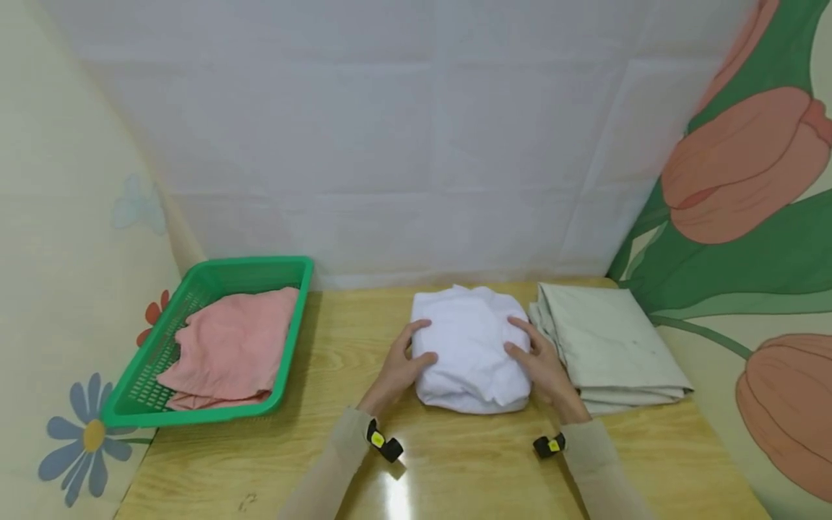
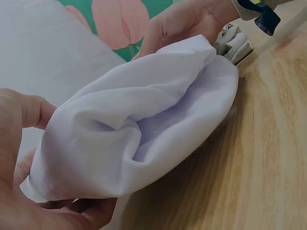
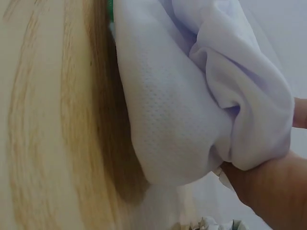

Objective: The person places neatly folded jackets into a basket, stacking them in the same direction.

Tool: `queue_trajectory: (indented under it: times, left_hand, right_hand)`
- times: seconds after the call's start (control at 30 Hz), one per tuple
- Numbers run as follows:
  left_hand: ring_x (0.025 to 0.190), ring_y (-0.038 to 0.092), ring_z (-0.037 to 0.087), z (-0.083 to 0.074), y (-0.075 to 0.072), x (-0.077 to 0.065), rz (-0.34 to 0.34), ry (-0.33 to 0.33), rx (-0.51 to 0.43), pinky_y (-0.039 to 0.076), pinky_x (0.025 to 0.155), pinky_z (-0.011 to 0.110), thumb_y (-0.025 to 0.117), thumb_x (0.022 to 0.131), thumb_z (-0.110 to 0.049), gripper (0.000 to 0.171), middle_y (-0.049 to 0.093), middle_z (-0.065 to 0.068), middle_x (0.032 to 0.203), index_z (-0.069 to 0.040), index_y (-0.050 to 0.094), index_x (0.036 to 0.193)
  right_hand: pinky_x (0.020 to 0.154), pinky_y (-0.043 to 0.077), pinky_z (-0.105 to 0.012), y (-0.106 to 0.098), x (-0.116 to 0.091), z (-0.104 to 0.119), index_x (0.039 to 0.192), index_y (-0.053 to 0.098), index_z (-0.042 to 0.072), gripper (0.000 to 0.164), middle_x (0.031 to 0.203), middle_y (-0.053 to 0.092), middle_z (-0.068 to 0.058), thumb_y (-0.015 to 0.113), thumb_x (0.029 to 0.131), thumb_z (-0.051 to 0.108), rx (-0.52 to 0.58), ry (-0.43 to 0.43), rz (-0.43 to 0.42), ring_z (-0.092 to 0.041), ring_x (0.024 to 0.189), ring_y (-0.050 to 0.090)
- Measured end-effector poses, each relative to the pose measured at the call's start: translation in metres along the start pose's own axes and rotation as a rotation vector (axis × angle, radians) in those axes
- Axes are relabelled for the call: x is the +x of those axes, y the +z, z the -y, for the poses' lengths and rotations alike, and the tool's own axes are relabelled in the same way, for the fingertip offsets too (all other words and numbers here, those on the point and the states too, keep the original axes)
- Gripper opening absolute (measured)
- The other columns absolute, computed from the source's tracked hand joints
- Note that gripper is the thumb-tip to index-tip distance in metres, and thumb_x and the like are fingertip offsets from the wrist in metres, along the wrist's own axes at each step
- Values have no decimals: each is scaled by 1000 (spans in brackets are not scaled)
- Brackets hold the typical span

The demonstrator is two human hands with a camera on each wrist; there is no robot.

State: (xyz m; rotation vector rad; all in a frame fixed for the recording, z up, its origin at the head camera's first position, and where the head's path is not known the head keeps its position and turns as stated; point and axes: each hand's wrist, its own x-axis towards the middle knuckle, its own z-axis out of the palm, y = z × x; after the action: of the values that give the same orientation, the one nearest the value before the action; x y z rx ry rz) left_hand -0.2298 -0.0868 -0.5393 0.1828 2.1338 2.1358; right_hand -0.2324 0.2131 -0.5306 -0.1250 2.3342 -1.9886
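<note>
Between both hands is a folded white cloth, bundled into a thick, rounded pad at the middle of the table. My left hand grips its left side, thumb and a finger over the top edge. In the left wrist view, more fingers of the left hand curl beneath the white cloth. The right side is held by my right hand, likewise with fingers on top. The right wrist view shows the right hand against the loose folds of the white cloth, with its underside near the tabletop.
At the left stands a green plastic basket with a pink cloth in it. A folded pale grey-green cloth lies close to the right hand. A white sheet hangs behind the wooden table.
</note>
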Motion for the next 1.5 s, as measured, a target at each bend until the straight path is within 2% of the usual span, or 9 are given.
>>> queue_trajectory:
  times: [0.17,0.5,0.8,0.83,0.93,1.03,1.07,1.17,1.5]
  left_hand:
    - [143,48,45,-4,-3,-5,-32,25,29,49,112,59,73,92,-1,65,38,22,167,-18,56,152]
    - [141,49,43,-17,-12,-11,-53,47,41,49,110,58,73,92,0,65,41,19,166,-22,57,151]
    - [149,41,45,-25,-23,-19,-75,43,41,40,116,67,69,94,-3,66,31,17,173,-25,53,155]
    - [147,42,45,-25,-25,-20,-81,45,41,40,116,66,68,95,-3,67,31,18,172,-25,52,156]
    - [147,42,44,-29,-28,-22,-96,47,47,38,117,65,66,95,-3,68,32,18,172,-26,51,157]
    - [149,39,44,-30,-33,-23,-106,56,58,33,121,66,65,95,-2,69,31,17,174,-25,50,159]
    - [151,37,44,-31,-35,-24,-107,55,61,31,122,67,65,95,-3,69,29,16,174,-25,50,159]
    - [153,35,43,-32,-40,-25,-114,57,69,28,124,67,64,96,-4,69,28,17,175,-25,49,160]
    - [141,46,42,-40,-55,-34,-153,40,125,42,111,58,73,102,-19,66,32,16,172,-28,46,161]
  right_hand:
    - [122,33,-60,4,-3,8,160,49,14,56,174,29,-18,65,107,11,-5,-13,0,-37,157,29]
    - [120,36,-60,13,-6,24,161,48,17,56,172,31,-21,65,107,12,7,-25,19,-38,153,33]
    - [121,35,-60,28,-5,35,160,49,14,57,171,34,-18,67,106,10,-22,-86,12,-36,153,33]
    - [119,38,-59,30,-5,37,160,49,13,57,171,34,-18,66,106,9,-16,-84,16,-36,152,35]
    - [113,46,-42,36,-4,41,160,49,12,56,170,35,-18,66,106,9,-13,-95,28,-35,149,38]
    - [111,47,-38,41,-2,43,160,49,11,56,169,37,-18,66,106,9,-17,-106,31,-33,147,40]
    - [111,46,-38,42,-2,43,160,49,12,56,169,37,-18,66,106,10,-19,-111,31,-32,147,39]
    - [115,44,-52,47,-1,45,160,49,16,56,170,37,-17,66,107,13,-42,-108,33,-33,146,41]
    - [122,35,-64,67,5,54,160,48,20,56,174,29,-16,66,107,17,-46,-113,74,-38,156,31]
